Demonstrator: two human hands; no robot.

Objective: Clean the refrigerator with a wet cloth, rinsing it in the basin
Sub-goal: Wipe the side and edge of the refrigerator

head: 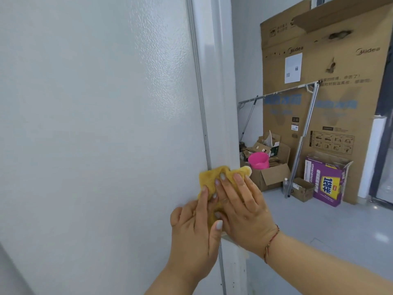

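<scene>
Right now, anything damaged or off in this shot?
Yes: the big cardboard box against the back wall has torn holes near its top, and its top flap hangs bent. At the fridge, nothing is odd: both hands press the yellow cloth flat against its edge.

Single head-worn view, close against the refrigerator (pixel 95 124) side, facing forward and slightly down, floor beyond at right.

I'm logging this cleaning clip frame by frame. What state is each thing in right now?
yellow cloth: spread flat against the fridge's edge, under both hands
left hand: fingers straight, pressing the cloth
right hand: fingers straight, pressing the cloth, looks wet
refrigerator: side panel facing the camera; door state not visible
pink bucket: upright in an open cardboard box
purple box: top flaps open
</scene>
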